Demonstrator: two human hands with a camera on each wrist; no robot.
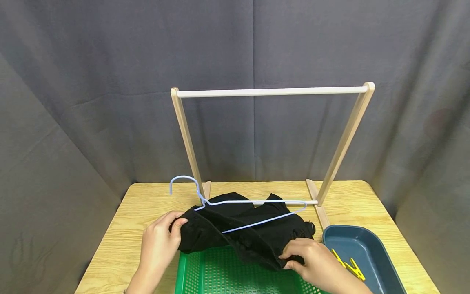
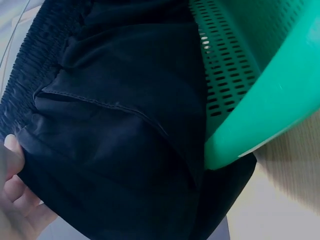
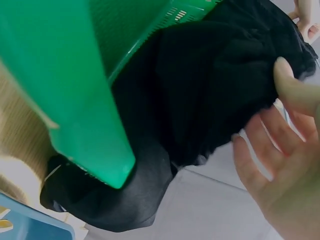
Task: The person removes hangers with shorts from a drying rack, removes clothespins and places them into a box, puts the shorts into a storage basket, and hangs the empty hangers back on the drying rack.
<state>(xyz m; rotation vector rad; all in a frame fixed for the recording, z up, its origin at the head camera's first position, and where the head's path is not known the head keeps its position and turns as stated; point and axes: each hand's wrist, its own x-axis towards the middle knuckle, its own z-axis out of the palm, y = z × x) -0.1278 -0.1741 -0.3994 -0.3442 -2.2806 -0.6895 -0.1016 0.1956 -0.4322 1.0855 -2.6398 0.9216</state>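
Black elastic-waist shorts point(image 1: 203, 234) lie bunched over the far end of the green basket point(image 1: 182, 273). My left hand point(image 1: 161, 237) pinches their left edge between thumb and fingers. At the near right, my right hand point(image 1: 308, 257) grips another edge of the fabric. A light blue hanger point(image 1: 257, 223) rests across the shorts with its hook to the left, and part of its lower bar is hidden by cloth. In the left wrist view, the gathered waistband point(image 2: 42, 55) and a pocket opening show. Cloth hangs past the basket's rim in the right wrist view.
A rack with wooden posts and a white rod point(image 1: 271, 92) stands at the back of the wooden table point(image 1: 121, 232). To the right of the basket sits a dark blue tray point(image 1: 383, 249) holding yellow clothespins point(image 1: 354, 269). Grey curtains point(image 1: 220, 49) surround the table.
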